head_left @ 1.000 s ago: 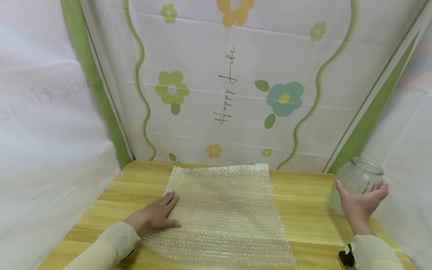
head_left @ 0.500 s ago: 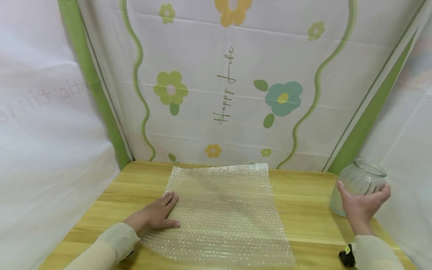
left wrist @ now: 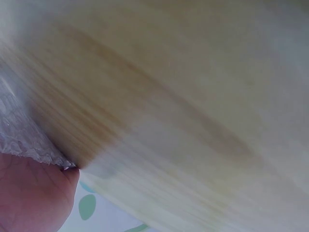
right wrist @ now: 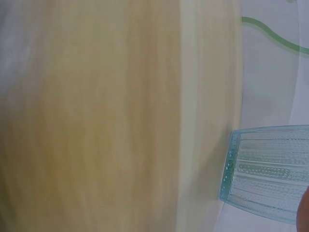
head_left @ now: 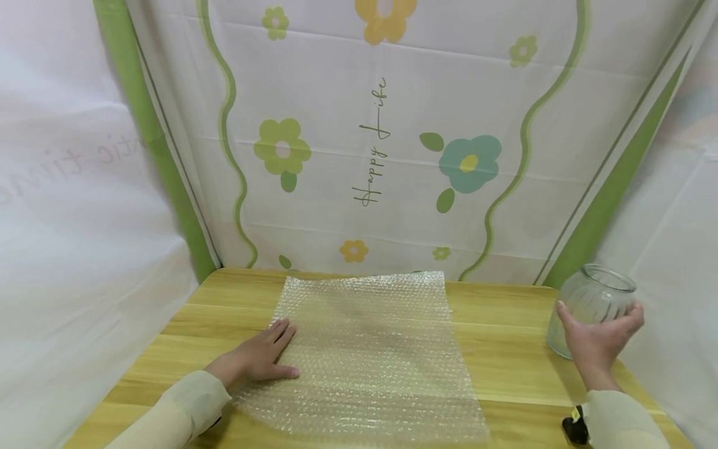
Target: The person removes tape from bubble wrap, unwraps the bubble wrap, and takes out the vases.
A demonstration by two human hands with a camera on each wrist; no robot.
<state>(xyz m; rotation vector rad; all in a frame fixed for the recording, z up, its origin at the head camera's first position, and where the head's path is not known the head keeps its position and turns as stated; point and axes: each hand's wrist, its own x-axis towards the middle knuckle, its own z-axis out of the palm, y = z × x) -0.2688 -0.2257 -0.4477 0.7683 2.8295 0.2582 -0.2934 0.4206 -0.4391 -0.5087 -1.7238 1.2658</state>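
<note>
A sheet of clear bubble wrap [head_left: 370, 355] lies spread over the middle of the wooden table. My left hand [head_left: 260, 355] rests on its left edge, fingers straight and thumb spread. In the left wrist view, part of that hand [left wrist: 34, 198] shows beside a corner of the bubble wrap [left wrist: 21, 130]. At the table's right side, my right hand [head_left: 600, 337] grips a ribbed clear glass jar [head_left: 594, 296] with a wide open mouth, thumb on one side and fingers round the other. The jar's lower part [right wrist: 265, 171] shows in the right wrist view, its base close to the tabletop.
The wooden table [head_left: 505, 368] narrows toward a white floral curtain [head_left: 336, 81] at its back edge. White fabric walls stand close on the left and right. A small black object [head_left: 575, 429] sits by the right sleeve.
The jar and right hand shift very slightly right, then back left. My left hand and the bubble wrap stay in place.
</note>
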